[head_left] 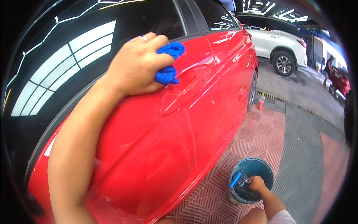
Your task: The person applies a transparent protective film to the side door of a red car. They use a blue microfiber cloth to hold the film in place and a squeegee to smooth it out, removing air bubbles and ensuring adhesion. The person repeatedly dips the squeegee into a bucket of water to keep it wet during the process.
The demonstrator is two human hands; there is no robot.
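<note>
My left hand [136, 65] is closed round a bunched blue microfiber cloth [166, 76]. It presses the cloth to the red car door [141, 149], just below the dark window and beside the door handle [186, 87]. A ring sits on one finger. Lower right, my right hand [257, 183] reaches into a dark teal bucket [267, 168] on the floor. Its fingers are closed at the silvery end of a blue-handled tool [236, 180], whose kind I cannot make out. Dark liquid seems to fill the lower part of the bucket.
A bottle with red liquid [261, 101] stands on red and grey grid floor tiles [261, 127], near the car's rear wheel. A drain grating [291, 101] crosses behind. Farther off are a white SUV [278, 41], another red car [340, 80] and a person [328, 71] beside it.
</note>
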